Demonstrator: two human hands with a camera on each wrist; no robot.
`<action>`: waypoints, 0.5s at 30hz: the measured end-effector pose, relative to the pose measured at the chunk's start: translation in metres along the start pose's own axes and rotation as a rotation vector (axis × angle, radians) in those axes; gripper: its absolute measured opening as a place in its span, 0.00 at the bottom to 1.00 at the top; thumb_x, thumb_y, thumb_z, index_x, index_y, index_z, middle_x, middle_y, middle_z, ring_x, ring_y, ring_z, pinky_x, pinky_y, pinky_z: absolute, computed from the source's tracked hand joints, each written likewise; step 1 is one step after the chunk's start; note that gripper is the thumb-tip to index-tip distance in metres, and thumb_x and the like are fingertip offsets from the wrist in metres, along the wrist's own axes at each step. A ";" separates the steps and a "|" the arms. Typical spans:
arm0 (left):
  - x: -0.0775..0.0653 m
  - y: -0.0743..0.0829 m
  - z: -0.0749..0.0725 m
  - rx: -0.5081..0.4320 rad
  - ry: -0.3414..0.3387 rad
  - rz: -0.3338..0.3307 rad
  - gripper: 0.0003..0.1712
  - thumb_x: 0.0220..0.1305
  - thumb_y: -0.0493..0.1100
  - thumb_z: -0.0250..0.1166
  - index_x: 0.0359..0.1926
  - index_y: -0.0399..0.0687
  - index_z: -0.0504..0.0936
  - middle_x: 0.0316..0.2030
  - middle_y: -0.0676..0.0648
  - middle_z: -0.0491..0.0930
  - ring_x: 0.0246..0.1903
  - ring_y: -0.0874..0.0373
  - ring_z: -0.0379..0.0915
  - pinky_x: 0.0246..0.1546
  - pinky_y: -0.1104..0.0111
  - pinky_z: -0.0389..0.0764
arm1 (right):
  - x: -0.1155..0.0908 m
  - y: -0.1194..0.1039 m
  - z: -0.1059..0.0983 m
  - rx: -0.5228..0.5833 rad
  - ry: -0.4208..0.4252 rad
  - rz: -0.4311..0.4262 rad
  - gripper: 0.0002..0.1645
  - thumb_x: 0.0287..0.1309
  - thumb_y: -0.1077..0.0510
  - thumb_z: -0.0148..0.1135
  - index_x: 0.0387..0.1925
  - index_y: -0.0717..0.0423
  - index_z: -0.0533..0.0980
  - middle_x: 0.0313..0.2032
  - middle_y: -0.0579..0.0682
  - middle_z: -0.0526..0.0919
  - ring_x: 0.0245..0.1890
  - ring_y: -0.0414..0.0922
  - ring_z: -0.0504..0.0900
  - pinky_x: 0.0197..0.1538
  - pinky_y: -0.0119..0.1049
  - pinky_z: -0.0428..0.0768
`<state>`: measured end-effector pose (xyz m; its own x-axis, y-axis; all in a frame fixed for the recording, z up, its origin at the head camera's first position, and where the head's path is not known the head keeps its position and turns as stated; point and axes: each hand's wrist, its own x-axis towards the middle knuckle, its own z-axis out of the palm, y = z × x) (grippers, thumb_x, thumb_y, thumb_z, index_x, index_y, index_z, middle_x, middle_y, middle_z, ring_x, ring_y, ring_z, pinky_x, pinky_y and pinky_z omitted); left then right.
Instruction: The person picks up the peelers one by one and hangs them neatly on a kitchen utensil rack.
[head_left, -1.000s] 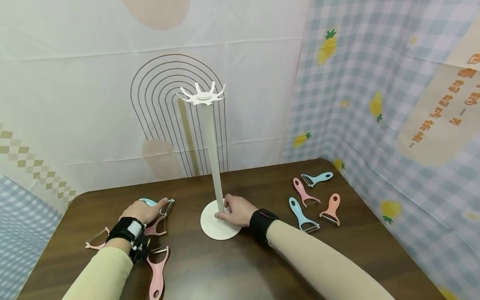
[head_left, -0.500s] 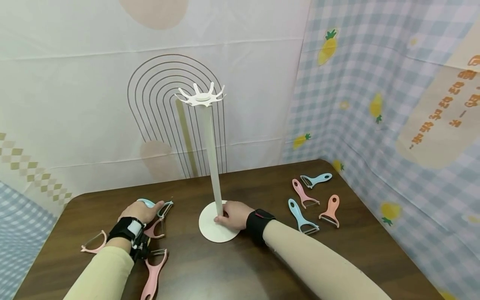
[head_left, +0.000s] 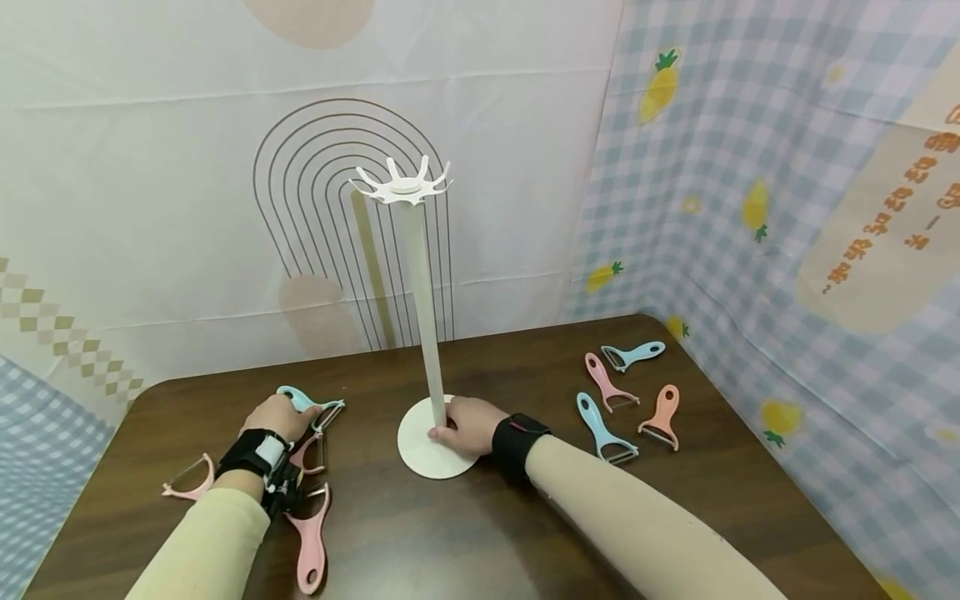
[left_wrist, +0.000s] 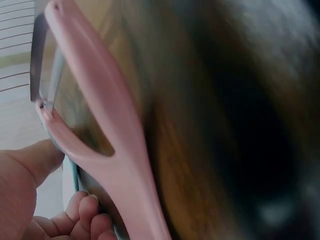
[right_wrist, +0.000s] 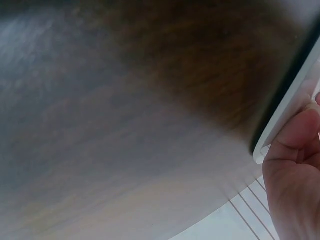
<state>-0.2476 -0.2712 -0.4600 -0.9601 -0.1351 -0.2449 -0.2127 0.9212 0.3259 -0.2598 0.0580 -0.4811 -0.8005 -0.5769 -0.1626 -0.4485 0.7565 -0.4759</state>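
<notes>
A white stand rises from a round base, with a ring of upturned hooks on top. My right hand grips the foot of its pole just above the base; in the right wrist view the thumb lies by the white base edge. At the left, my left hand pinches a light blue peeler near the table; its looped handle end and blade show past the hand. In the left wrist view, a pink peeler partly covers the blue one, and the fingertips are curled.
Around my left hand lie pink peelers: one in front, one beside it, one left of the wrist. Several blue, pink and orange peelers, such as the orange peeler, lie at the right. Cloth walls border the table.
The blue peeler's handle end shows more from under my left hand than before. My right hand has slid slightly lower around the pole's foot. The stand stays in place.
</notes>
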 end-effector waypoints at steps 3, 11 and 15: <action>-0.001 0.004 -0.001 -0.010 0.015 0.009 0.26 0.66 0.56 0.59 0.23 0.38 0.72 0.27 0.37 0.73 0.29 0.42 0.71 0.30 0.51 0.73 | -0.003 -0.005 -0.005 0.004 -0.008 0.006 0.20 0.64 0.42 0.60 0.45 0.54 0.79 0.25 0.41 0.77 0.28 0.39 0.74 0.37 0.33 0.73; -0.002 0.008 -0.004 0.029 0.036 0.073 0.21 0.61 0.48 0.65 0.25 0.31 0.77 0.30 0.31 0.78 0.31 0.38 0.75 0.34 0.49 0.76 | -0.006 -0.009 -0.007 0.003 -0.002 -0.001 0.19 0.64 0.44 0.60 0.43 0.54 0.79 0.25 0.41 0.77 0.28 0.38 0.74 0.36 0.32 0.73; -0.003 0.010 -0.003 -0.009 0.036 0.063 0.19 0.57 0.44 0.67 0.29 0.28 0.78 0.35 0.28 0.79 0.34 0.35 0.75 0.35 0.49 0.76 | -0.004 -0.006 -0.003 -0.001 0.000 0.004 0.18 0.65 0.43 0.60 0.43 0.53 0.79 0.24 0.41 0.77 0.27 0.38 0.74 0.35 0.32 0.73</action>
<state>-0.2474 -0.2626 -0.4535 -0.9775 -0.0895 -0.1910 -0.1527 0.9249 0.3482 -0.2557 0.0570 -0.4748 -0.8024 -0.5737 -0.1643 -0.4457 0.7592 -0.4743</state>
